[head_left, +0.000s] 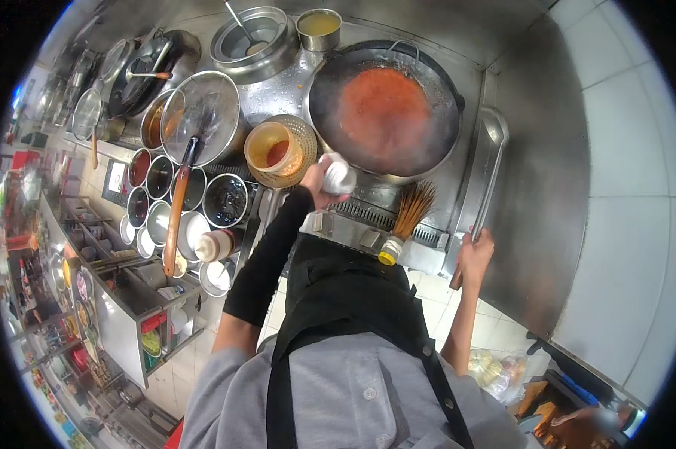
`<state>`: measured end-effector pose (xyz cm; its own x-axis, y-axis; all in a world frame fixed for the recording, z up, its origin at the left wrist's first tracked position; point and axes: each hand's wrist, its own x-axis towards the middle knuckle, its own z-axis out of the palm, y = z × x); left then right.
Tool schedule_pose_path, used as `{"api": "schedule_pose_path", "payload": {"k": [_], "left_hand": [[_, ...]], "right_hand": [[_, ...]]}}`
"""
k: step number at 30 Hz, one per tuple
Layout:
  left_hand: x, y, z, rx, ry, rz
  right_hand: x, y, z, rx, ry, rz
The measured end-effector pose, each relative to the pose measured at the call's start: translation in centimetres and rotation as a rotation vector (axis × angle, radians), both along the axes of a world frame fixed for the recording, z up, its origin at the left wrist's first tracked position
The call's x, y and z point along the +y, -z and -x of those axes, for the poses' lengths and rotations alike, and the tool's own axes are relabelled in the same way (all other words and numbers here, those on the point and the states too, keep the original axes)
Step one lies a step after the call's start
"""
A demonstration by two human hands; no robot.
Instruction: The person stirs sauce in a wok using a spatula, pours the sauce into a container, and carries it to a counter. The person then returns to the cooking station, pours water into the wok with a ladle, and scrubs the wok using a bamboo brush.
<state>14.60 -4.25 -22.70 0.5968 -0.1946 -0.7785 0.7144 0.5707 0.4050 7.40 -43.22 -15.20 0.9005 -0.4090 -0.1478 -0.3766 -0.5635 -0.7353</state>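
A white cloth (339,176) is bunched in my left hand (319,184), near the lower left rim of a large wok (330,142). Red sauce (383,111) steams inside that wok. My right hand (475,254) is closed round the handle of a long metal ladle (495,176), whose bowl end points up along the right side of the stove. Just left of my left hand, a yellowish container (257,147) with red sauce in it rests on a perforated strainer (303,138).
A bamboo brush (410,217) lies at the stove's front edge. Several seasoning pots (226,200), a squeeze bottle (216,245) and a wooden-handled strainer (179,213) are at the left. Behind them stand a metal pot (252,63) and a container of yellow liquid (318,28).
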Motion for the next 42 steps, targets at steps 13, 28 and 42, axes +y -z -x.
{"api": "schedule_pose_path", "payload": {"k": [13,28,42], "left_hand": [[-3.5,3.3,-2.9,-1.01,0.739,-0.995],[-4.7,8.4,2.5,-0.315,-0.035,-0.23],[-6.7,-3.0,8.5,-0.037,-0.371,0.119]], "right_hand": [[1.6,-5.9,-12.0,-0.097,-0.247,-0.017],[7.8,-16.4,-25.4,0.342,-0.761,0.136],[12.7,-25.5,-19.8,0.447,-0.783,0.292]]}}
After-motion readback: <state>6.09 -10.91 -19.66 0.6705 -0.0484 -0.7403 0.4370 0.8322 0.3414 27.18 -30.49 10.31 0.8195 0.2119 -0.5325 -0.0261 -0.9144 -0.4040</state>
